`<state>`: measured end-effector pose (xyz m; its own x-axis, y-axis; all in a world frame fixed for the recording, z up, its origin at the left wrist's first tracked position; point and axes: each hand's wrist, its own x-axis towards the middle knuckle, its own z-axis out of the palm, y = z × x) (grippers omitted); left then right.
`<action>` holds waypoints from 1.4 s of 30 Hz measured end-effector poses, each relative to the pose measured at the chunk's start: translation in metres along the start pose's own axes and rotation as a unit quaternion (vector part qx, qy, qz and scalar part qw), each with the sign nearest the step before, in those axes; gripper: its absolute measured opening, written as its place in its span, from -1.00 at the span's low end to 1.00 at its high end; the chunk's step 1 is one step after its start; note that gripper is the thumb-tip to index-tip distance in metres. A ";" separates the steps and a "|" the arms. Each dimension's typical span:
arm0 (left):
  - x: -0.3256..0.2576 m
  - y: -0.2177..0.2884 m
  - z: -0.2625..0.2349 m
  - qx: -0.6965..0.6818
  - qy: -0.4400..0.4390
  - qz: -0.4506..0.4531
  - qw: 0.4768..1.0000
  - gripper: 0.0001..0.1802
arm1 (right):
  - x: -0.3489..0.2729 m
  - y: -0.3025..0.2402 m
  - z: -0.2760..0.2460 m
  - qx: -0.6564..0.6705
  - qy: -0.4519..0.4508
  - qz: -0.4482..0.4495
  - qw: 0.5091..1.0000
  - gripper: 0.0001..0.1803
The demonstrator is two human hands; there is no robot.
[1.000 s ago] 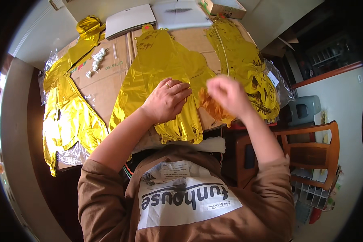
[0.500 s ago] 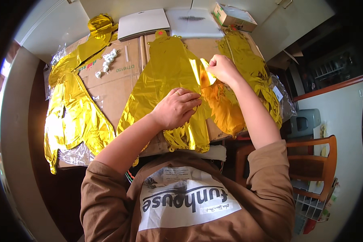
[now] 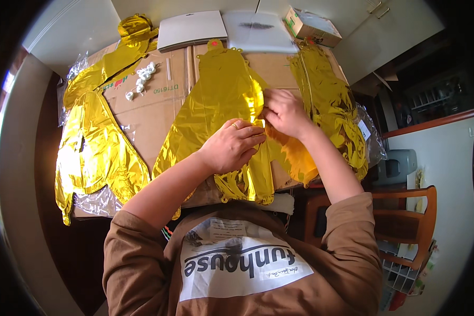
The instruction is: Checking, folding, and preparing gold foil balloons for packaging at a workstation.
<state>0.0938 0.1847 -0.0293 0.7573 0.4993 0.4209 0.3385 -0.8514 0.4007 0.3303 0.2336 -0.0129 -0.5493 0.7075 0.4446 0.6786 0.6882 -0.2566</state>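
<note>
Two hands are set on the middle gold foil balloon [image 3: 216, 113]: the left hand [image 3: 231, 145] pressed flat, the right hand [image 3: 282, 110], at one o'clock from it, pinching its edge.

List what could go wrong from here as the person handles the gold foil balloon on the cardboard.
The right hand pinches the middle gold foil balloon at its edge while the left hand presses it flat: the thin foil might tear or crease. The balloon's lower end overhangs the cardboard and could slip off.
</note>
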 end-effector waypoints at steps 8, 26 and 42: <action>0.002 0.000 0.001 -0.021 0.016 0.006 1.000 -0.57 | -0.011 0.002 0.019 -0.074 -0.029 -0.021 0.997 -0.60; 0.068 -0.070 -0.016 0.076 -0.001 -0.053 0.996 -0.68 | -0.008 -0.001 0.015 -0.024 -0.091 0.026 0.995 -0.56; 0.059 -0.094 -0.001 0.094 0.056 -0.026 0.994 -0.65 | -0.040 -0.013 -0.011 0.005 -0.095 -0.045 0.994 -0.65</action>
<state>0.1061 0.2947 -0.0409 0.6721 0.5497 0.4962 0.4822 -0.8334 0.2700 0.3490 0.1941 -0.0179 -0.6904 0.6604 0.2954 0.6188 0.7506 -0.2316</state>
